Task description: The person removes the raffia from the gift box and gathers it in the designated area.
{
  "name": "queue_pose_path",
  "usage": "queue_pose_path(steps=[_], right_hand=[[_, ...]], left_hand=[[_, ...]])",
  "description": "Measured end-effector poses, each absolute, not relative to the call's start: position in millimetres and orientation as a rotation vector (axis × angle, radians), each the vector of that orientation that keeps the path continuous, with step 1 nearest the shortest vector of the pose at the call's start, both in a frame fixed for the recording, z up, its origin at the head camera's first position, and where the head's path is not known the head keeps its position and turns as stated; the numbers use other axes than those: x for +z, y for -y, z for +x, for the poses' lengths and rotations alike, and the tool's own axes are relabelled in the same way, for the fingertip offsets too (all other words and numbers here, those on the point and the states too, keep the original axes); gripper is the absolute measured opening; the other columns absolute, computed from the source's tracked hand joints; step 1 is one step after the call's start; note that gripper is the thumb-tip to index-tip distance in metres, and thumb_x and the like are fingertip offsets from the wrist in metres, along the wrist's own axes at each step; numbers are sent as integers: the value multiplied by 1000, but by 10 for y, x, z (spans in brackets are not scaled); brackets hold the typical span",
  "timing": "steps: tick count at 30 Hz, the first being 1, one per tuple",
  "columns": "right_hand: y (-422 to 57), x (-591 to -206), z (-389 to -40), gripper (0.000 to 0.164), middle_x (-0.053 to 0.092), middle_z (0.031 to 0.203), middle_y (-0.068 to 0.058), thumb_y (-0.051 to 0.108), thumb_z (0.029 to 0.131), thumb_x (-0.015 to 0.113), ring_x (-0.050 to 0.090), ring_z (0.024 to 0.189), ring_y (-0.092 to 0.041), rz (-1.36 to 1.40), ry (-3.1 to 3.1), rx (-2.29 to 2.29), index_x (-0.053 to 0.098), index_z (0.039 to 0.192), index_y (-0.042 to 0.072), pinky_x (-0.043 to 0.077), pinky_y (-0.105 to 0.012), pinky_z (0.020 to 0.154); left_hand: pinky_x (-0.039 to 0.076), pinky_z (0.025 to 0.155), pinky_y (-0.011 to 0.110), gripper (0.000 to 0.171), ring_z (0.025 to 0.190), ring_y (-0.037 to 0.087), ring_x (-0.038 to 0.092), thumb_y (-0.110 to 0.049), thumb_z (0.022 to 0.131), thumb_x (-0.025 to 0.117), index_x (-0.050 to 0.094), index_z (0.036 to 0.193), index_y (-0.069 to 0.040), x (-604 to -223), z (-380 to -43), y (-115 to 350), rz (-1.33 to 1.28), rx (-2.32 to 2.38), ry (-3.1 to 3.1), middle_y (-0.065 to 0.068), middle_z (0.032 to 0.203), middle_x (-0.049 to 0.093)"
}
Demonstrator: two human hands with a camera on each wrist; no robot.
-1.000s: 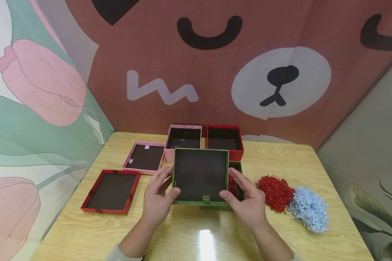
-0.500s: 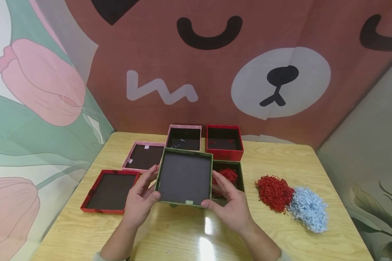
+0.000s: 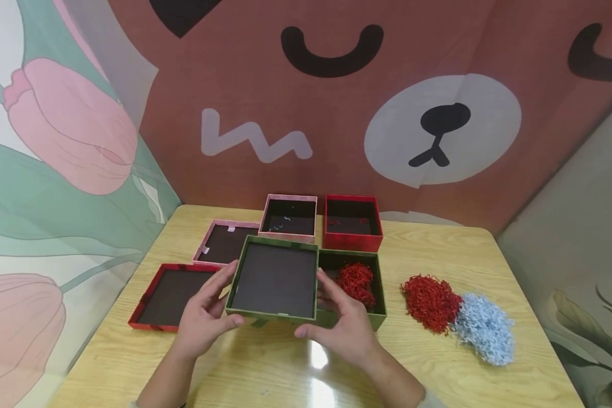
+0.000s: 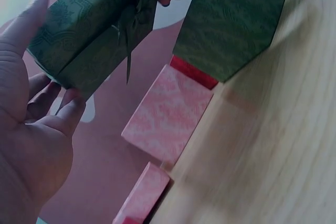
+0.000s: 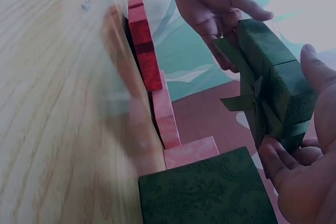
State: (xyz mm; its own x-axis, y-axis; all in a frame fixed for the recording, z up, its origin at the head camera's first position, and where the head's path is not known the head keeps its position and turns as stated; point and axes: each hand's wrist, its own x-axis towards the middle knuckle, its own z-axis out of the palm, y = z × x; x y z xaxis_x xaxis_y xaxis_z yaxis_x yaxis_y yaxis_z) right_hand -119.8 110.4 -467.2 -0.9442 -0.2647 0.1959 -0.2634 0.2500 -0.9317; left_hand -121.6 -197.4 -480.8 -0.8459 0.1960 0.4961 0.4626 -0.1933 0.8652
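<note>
My left hand [image 3: 201,320] and right hand [image 3: 344,323] hold a square green box lid [image 3: 275,277] by its opposite sides. Its dark inner face is turned up, and the lid is raised over the table, as both wrist views show. A green ribbon bow [image 5: 258,95] hangs from its outer underside. Fingertips of the right hand reach under the edge in the right wrist view. Just right of the lid, partly covered by it, stands the matching green box [image 3: 381,294], with red shredded paper [image 3: 356,282] inside.
At the back stand a pink box [image 3: 288,238] and a red box [image 3: 354,243], each with a few paper shreds. A pink lid [image 3: 226,241] and a red lid [image 3: 165,297] lie at left. Red shreds [image 3: 430,303] and light blue shreds [image 3: 484,328] are piled at right.
Both hands have carried the green lid leftward and tipped it flatter. More of the green box and its red shreds now shows.
</note>
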Motion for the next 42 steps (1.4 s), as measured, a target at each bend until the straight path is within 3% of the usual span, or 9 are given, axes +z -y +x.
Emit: queue_pose_path(steps=[3,9,16,23,27,34,36,38,42], right_hand=[[-1062,-4693,-1201,110,69,127,10,36,66,99,70,107,-10,-511,-2504,-1807,43,160,24,54,-43,104],[-969,-4725,-1199,106,71,116,10,45,69,96,69,100,-13,-527,-2587,-1711,44,159,24,57,-46,95],[-868,-4791,-1154,101,68,136,-9,46,76,91,72,103,-16,-589,-2642,-1663,43,160,15,61,-43,86],[-785,-4858,-1118,92,53,147,-22,29,84,89,71,111,-31,-712,-2622,-1732,41,157,-1,59,-45,94],[-738,-4902,-1110,87,51,148,-25,16,89,85,63,124,-33,-751,-2526,-1791,35,157,-7,56,-38,98],[-713,-4952,-1067,81,34,160,-23,21,99,73,55,133,-35,-691,-2560,-1598,26,161,-2,52,-38,104],[-712,-4968,-1066,80,32,161,-23,23,102,69,58,130,-36,-678,-2594,-1522,24,163,0,51,-41,106],[-707,-4988,-1068,79,32,162,-22,24,103,66,69,113,-33,-666,-2614,-1450,21,164,1,47,-44,110],[-683,-5042,-1087,77,31,162,-20,23,105,63,63,124,-35,-661,-2627,-1338,18,164,0,37,-48,117]], left_hand=[[51,106,33,86,145,26,43,21,78,79,39,154,9,-4825,-1178,2019,-703,-2145,1947,26,163,31],[50,107,33,86,147,26,41,24,78,76,40,155,8,-4880,-1120,2096,-634,-2144,1989,26,164,29],[49,108,32,87,149,24,39,25,77,76,40,154,9,-4944,-1064,2164,-587,-2145,2006,25,164,32],[49,107,27,87,148,12,41,18,78,79,42,156,2,-5006,-1001,2196,-451,-2063,2126,22,164,34],[49,104,23,85,143,3,45,9,79,83,47,155,-5,-5044,-954,2193,-288,-1984,2228,19,162,39],[56,96,27,81,130,3,57,7,80,83,47,153,1,-5161,-900,2154,-115,-2073,2218,24,160,40],[57,93,28,81,127,4,59,4,82,84,47,153,2,-5195,-892,2134,-79,-2095,2218,23,160,40],[57,92,27,80,124,4,60,-1,82,85,48,153,0,-5227,-885,2121,-36,-2068,2247,21,159,43],[56,93,23,78,127,10,58,-9,82,87,52,151,-3,-5277,-867,2108,34,-1946,2331,16,157,47]])
